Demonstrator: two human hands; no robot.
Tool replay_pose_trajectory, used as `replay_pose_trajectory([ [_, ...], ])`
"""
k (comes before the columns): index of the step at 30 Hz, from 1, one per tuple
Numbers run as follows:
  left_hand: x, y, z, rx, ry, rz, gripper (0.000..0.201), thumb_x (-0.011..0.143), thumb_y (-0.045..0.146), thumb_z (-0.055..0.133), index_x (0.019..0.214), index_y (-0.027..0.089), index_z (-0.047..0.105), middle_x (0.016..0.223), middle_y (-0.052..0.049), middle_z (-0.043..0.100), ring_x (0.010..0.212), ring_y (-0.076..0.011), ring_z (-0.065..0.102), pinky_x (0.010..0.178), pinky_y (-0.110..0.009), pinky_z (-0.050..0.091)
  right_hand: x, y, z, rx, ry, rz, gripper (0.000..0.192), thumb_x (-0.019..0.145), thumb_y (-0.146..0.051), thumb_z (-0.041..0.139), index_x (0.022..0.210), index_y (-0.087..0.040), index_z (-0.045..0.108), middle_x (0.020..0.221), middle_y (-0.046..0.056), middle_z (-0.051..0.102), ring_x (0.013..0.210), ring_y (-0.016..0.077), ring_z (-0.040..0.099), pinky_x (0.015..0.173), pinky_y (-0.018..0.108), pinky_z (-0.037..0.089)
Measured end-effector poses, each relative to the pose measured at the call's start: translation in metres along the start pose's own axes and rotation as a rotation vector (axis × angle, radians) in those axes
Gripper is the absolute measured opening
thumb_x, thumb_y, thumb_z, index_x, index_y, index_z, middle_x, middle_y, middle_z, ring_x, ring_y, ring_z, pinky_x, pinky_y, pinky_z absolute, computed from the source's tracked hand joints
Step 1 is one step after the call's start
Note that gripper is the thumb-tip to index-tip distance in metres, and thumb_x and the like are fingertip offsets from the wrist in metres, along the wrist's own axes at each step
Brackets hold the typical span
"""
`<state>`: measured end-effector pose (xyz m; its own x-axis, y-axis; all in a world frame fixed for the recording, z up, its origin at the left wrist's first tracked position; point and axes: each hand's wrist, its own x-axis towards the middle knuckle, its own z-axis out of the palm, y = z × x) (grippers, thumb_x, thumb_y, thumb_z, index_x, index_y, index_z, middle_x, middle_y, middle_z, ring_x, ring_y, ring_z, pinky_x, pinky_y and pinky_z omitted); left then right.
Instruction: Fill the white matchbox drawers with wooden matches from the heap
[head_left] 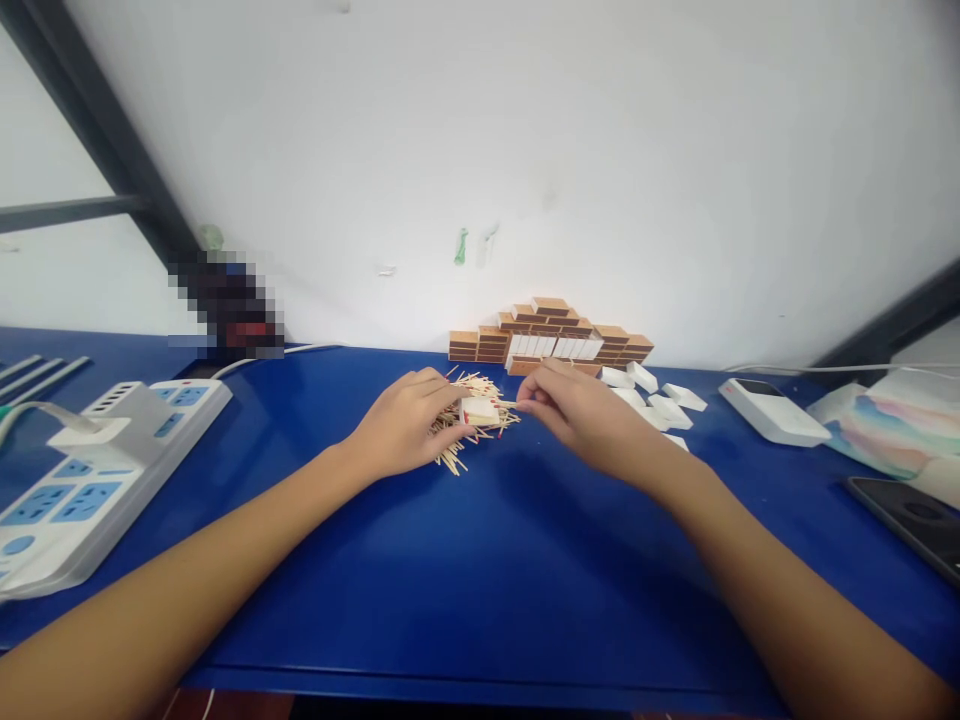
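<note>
Blue worktop fills the lower frame. At centre, left hand curls over the matchstick pile, steadying a small white tray – right hand pinches a matchstick at the tray's edge. Behind – loose white trays, then stacked brown matchboxes against the wall.

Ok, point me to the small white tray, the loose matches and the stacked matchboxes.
small white tray (480,409), head view, its top face.
loose matches (450,458), head view, pile's near edge.
stacked matchboxes (551,305), head view, topmost box.
</note>
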<state>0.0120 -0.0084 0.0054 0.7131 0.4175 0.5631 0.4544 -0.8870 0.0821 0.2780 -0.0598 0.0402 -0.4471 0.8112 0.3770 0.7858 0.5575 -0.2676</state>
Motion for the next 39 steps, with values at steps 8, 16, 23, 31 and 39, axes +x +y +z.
replay_pose_trajectory([
  [8,0.001,0.015,0.001,-0.076,0.044,0.057,0.034,0.097,0.039,0.070,0.122,0.016,0.066,0.108,-0.010,0.075,0.101,-0.0268,0.066,0.092,-0.045,0.054,-0.006,-0.017,0.027,-0.164,0.026,-0.045,0.011,0.105,-0.024,0.050,0.100,-0.019,0.059,0.099,0.008,0.062,0.076,0.0199,0.059,0.067,0.033,0.043],
  [16,0.002,-0.005,-0.005,0.010,0.057,0.004,0.038,0.098,0.043,0.067,0.122,0.013,0.067,0.096,-0.010,0.074,0.093,-0.0261,0.065,0.087,-0.043,0.054,-0.002,-0.006,0.016,-0.133,0.144,-0.023,0.011,0.104,-0.022,0.051,0.099,-0.019,0.060,0.098,0.007,0.065,0.081,0.0198,0.060,0.070,0.033,0.044],
  [23,0.002,-0.026,-0.007,0.032,0.068,-0.166,0.035,0.096,0.045,0.068,0.114,0.016,0.071,0.100,-0.009,0.075,0.093,-0.0252,0.065,0.085,-0.041,0.053,-0.002,0.016,0.022,-0.081,-0.137,0.038,0.019,0.101,-0.017,0.053,0.114,-0.024,0.066,0.106,0.007,0.060,0.083,0.0194,0.062,0.075,0.033,0.047],
  [31,0.000,-0.023,-0.008,0.080,0.048,-0.102,0.035,0.098,0.045,0.066,0.120,0.018,0.069,0.099,-0.009,0.075,0.093,-0.0256,0.064,0.084,-0.041,0.052,0.001,0.016,0.035,0.013,-0.201,0.109,0.005,0.100,-0.022,0.058,0.096,-0.021,0.060,0.105,0.006,0.060,0.083,0.0186,0.060,0.076,0.033,0.048],
  [39,0.001,-0.018,-0.005,0.076,0.019,-0.073,0.037,0.098,0.043,0.065,0.121,0.015,0.069,0.102,-0.011,0.075,0.095,-0.0262,0.065,0.086,-0.041,0.052,0.001,0.023,0.022,0.015,-0.098,0.061,0.008,0.100,-0.023,0.057,0.094,-0.021,0.061,0.099,0.006,0.061,0.084,0.0197,0.058,0.077,0.034,0.046],
])
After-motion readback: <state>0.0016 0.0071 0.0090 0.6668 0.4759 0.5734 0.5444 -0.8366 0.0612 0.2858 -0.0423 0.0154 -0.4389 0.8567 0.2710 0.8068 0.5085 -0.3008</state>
